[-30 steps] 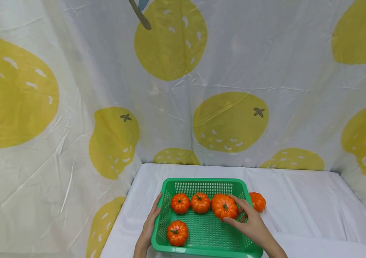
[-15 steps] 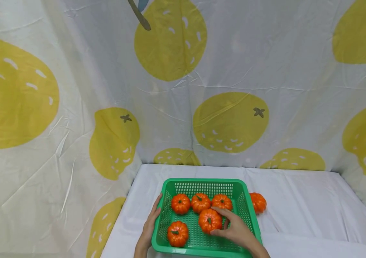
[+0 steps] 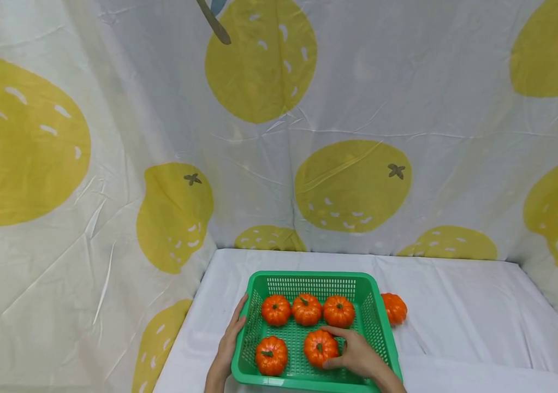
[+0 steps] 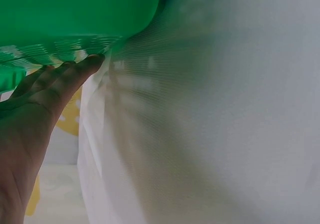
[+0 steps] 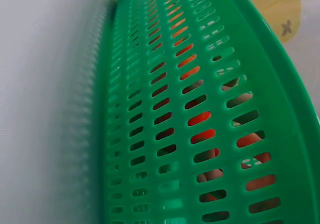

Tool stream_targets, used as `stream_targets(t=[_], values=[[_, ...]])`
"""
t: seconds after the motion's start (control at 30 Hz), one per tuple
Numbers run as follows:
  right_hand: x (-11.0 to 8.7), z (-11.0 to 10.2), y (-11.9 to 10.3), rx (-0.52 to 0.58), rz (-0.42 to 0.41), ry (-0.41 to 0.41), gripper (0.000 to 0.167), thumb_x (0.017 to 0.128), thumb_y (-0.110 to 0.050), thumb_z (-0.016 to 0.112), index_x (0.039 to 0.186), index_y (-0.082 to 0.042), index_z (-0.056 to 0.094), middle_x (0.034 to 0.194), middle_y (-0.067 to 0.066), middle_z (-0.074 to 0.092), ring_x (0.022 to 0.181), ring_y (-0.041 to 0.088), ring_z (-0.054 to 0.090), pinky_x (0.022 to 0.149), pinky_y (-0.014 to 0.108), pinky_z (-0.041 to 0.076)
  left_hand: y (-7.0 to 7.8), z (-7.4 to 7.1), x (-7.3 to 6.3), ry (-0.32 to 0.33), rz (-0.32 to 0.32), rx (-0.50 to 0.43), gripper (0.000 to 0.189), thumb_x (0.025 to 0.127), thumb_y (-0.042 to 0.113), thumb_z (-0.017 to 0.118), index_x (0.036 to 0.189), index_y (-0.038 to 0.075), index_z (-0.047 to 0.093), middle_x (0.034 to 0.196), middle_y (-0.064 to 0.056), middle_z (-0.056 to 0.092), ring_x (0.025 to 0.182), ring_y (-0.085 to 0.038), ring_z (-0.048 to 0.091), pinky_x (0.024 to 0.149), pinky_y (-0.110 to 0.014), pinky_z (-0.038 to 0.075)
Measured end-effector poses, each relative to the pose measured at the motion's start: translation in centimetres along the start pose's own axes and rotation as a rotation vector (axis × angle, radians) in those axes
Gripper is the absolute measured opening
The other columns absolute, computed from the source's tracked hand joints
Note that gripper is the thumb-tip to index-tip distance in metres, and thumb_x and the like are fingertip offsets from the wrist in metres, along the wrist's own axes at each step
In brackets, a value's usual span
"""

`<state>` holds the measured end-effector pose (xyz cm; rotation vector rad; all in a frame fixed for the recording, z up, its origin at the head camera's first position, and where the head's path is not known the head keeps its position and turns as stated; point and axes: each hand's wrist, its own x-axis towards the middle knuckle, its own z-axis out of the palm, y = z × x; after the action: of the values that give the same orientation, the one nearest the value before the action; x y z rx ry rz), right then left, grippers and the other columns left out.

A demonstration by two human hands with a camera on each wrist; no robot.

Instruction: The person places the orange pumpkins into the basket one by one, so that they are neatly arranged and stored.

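Note:
A green plastic basket [image 3: 308,383] holds several small orange pumpkins. Three of them, such as the back middle pumpkin [image 3: 307,309], line its far side, and a front left pumpkin [image 3: 271,356] sits nearer. My right hand [image 3: 357,355] holds another pumpkin [image 3: 320,348] low in the basket, right of the front left one, thumb and fingers around its right side. My left hand [image 3: 227,347] lies along the outside of the basket's left wall, its fingers extended against the slots in the left wrist view. Through the slotted basket wall [image 5: 280,108] in the right wrist view, only bits of orange and hand show.
One more pumpkin [image 3: 394,309] lies on the white cloth just outside the basket's right wall. The white-covered table [image 3: 466,316] stretches away to the right. Behind it hangs a curtain [image 3: 254,180] printed with yellow fruit.
My right hand has carried its pumpkin left and toward me, from over the back right pumpkin down into the front row. The left hand and basket have stayed put.

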<state>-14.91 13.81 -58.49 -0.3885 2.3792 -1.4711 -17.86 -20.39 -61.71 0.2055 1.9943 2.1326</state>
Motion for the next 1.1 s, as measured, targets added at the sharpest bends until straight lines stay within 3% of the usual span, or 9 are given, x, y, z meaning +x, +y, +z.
stream_targets(t=[0.1, 0.17, 0.23, 0.37, 0.5, 1.1], values=[[0.0, 0.1, 0.1, -0.001, -0.015, -0.013, 0.082, 0.069, -0.015, 0.095, 0.142, 0.000, 0.061, 0.103, 0.016, 0.072, 0.051, 0.006, 0.038, 0.050, 0.022, 0.039, 0.1, -0.1, 0.0, -0.004, -0.003, 0.001, 0.055, 0.113, 0.042, 0.028, 0.167, 0.035, 0.016, 0.176, -0.002, 0.000, 0.160, -0.032, -0.005, 0.125, -0.064, -0.004], [0.0, 0.1, 0.1, -0.019, -0.024, -0.021, 0.081, 0.068, -0.012, 0.095, 0.140, 0.001, 0.061, 0.126, 0.026, 0.068, 0.057, 0.008, 0.042, 0.055, 0.022, 0.042, 0.1, -0.1, 0.0, -0.003, -0.005, 0.003, 0.055, 0.113, 0.042, 0.028, 0.166, 0.035, 0.016, 0.176, -0.002, 0.000, 0.160, -0.032, -0.004, 0.125, -0.063, -0.004], [0.0, 0.1, 0.0, -0.039, -0.025, -0.023, 0.081, 0.067, -0.009, 0.095, 0.140, 0.001, 0.061, 0.133, 0.032, 0.063, 0.064, 0.011, 0.046, 0.061, 0.023, 0.044, 0.2, -0.2, -0.1, -0.003, -0.006, 0.008, 0.054, 0.114, 0.042, 0.027, 0.166, 0.036, 0.016, 0.176, -0.002, 0.001, 0.160, -0.032, -0.003, 0.125, -0.063, -0.003], [-0.2, 0.0, 0.1, -0.013, -0.013, -0.030, 0.081, 0.068, -0.006, 0.093, 0.141, 0.003, 0.059, 0.135, 0.036, 0.060, 0.064, 0.012, 0.047, 0.064, 0.023, 0.046, 0.1, -0.1, -0.1, -0.009, -0.005, 0.005, 0.054, 0.114, 0.041, 0.027, 0.167, 0.035, 0.015, 0.176, -0.002, 0.000, 0.160, -0.032, -0.004, 0.125, -0.064, -0.003], [-0.5, -0.2, 0.2, 0.066, 0.000, -0.026, 0.078, 0.071, -0.004, 0.091, 0.141, 0.006, 0.058, 0.131, 0.038, 0.060, 0.054, 0.009, 0.047, 0.053, 0.023, 0.045, 0.0, 0.0, 0.0, -0.010, 0.003, 0.003, 0.055, 0.114, 0.041, 0.028, 0.167, 0.034, 0.016, 0.176, -0.003, 0.000, 0.160, -0.032, -0.005, 0.125, -0.065, -0.004], [0.7, 0.7, -0.6, 0.077, 0.000, -0.065, 0.071, 0.077, -0.010, 0.090, 0.140, 0.002, 0.061, 0.115, 0.021, 0.067, 0.057, 0.011, 0.054, 0.054, 0.024, 0.047, 0.1, 0.0, -0.1, -0.015, -0.003, 0.001, 0.054, 0.114, 0.041, 0.027, 0.166, 0.036, 0.016, 0.176, -0.002, 0.000, 0.160, -0.032, -0.004, 0.125, -0.064, -0.004]])
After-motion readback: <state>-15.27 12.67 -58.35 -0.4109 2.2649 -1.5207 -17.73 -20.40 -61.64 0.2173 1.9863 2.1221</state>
